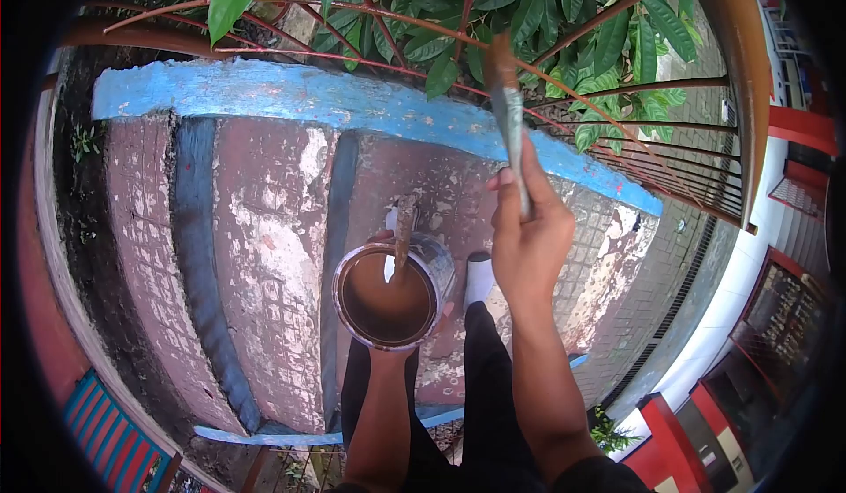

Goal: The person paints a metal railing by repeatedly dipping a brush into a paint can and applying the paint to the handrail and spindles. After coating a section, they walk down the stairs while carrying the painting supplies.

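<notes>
Two hands busy: my left hand (385,244) grips the round tin of brown paint (388,297) at waist height; my right hand (526,229) pinches the brown-tipped brush (507,96) against the rusty railing (617,154), best stroked lightly.

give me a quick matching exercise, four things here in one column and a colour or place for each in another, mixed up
Things:
1. brush
2. paint can
3. ledge
4. railing

Place or colour:
a. blue, chipped
b. in the right hand, raised
c. rust-brown bars, leaves behind
d. held by the left hand, full of brown paint

Pairs: 1-b, 2-d, 3-a, 4-c
</notes>
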`<state>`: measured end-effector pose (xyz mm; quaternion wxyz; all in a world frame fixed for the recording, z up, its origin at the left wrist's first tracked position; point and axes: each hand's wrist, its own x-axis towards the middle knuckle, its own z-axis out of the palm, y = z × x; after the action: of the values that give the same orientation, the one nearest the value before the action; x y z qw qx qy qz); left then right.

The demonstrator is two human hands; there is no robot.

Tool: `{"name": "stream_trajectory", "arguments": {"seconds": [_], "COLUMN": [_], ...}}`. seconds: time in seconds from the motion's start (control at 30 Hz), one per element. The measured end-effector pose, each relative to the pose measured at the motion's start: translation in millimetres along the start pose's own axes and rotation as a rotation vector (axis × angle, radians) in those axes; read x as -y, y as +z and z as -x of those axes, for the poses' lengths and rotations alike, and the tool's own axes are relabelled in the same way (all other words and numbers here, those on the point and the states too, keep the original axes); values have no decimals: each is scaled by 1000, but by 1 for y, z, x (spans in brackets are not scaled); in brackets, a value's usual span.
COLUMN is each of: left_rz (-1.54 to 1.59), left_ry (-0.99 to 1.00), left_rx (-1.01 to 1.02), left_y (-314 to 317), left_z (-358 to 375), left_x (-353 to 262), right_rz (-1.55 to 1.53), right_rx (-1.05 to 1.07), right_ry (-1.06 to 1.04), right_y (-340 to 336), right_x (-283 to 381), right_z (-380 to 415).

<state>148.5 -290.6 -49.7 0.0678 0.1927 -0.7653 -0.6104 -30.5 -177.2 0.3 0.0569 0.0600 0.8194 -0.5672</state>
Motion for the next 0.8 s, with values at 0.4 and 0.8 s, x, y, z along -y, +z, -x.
{"name": "stream_trajectory", "arguments": {"seconds": [0.4, 0.8], "left_rz": [43, 37], "left_ry": [-80, 35], "left_rx": [-123, -359], "left_y": [-11, -67], "left_z": [27, 121], "left_x": [-5, -240], "right_rz": [245, 343], "right_rx": [109, 626], "right_ry": [123, 237], "right_y": [-137, -304], "right_x": [0, 64], "right_z": [68, 215]}}
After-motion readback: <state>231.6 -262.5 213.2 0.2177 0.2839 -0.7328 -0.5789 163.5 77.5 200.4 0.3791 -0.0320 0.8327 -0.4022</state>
